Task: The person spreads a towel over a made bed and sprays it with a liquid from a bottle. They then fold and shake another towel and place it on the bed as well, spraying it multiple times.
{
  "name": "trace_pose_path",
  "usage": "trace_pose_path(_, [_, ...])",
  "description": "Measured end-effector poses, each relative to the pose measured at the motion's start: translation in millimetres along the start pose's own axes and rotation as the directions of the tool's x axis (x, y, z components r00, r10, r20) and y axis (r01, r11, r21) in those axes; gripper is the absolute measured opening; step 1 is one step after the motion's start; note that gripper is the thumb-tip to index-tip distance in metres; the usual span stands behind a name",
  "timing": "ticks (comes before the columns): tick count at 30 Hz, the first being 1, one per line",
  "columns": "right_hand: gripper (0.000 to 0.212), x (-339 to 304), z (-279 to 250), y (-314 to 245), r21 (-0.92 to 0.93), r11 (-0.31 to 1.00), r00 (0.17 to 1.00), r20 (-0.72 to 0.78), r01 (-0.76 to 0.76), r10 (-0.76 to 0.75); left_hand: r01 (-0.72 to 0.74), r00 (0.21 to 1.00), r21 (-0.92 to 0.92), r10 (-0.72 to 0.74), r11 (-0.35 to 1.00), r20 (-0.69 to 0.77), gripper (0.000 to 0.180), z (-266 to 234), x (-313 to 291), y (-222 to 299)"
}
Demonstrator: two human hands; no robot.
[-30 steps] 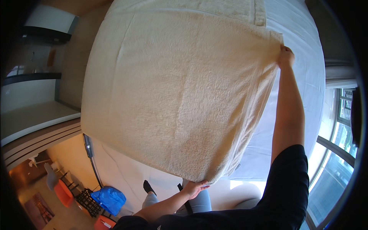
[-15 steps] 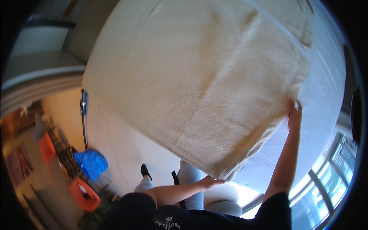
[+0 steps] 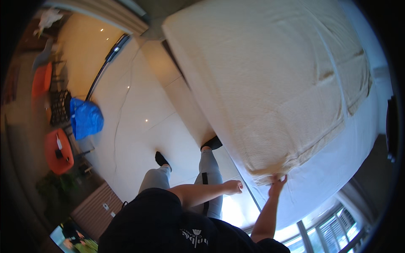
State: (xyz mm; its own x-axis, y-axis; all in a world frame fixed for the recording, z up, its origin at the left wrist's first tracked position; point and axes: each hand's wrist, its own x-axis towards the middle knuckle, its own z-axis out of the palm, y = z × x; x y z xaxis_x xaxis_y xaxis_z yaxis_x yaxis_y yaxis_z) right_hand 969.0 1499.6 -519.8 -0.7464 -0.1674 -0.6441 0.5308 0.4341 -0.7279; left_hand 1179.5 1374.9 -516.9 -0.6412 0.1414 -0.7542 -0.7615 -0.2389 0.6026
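Observation:
A cream blanket [image 3: 270,97] lies spread over a bed with a white sheet [image 3: 303,187]. At the blanket's near corner, my right hand [image 3: 276,185] is closed on the bunched edge. My left hand [image 3: 233,187] hangs over the floor beside the bed, its fingers curled and apart from the blanket, with nothing visible in it. Along the blanket's far right part runs a pale strip, with another folded flap of the same cloth beyond it.
Both my feet are on the pale tiled floor [image 3: 147,109], one close against the bed's side. A blue bag [image 3: 86,118] stands by orange chairs [image 3: 58,151] at the left. A long black-handled vacuum [image 3: 116,49] and a thin cord lie farther back. Windows [image 3: 333,230] are at lower right.
My left hand has let go of the blanket corner and moved off it. My right hand has come from farther along the edge to that corner, which now rests on the bed.

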Motion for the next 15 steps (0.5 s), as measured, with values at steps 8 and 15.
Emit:
trace_pose_path(8, [0.018,-77.4,-47.9,86.6,-0.05,0.695,0.643,-0.431,-0.717,0.633,-0.192,0.793,-0.223,0.017,0.956,-0.609,0.028,-89.1,-221.9,-176.6])
trace_pose_path(15, [0.015,-139.7,144.8,54.8,-0.976,0.19,0.816,0.021,-0.11,0.578,0.033,0.39,-0.349,-0.334,0.936,-0.858,0.027,-31.7,-504.0,-368.7])
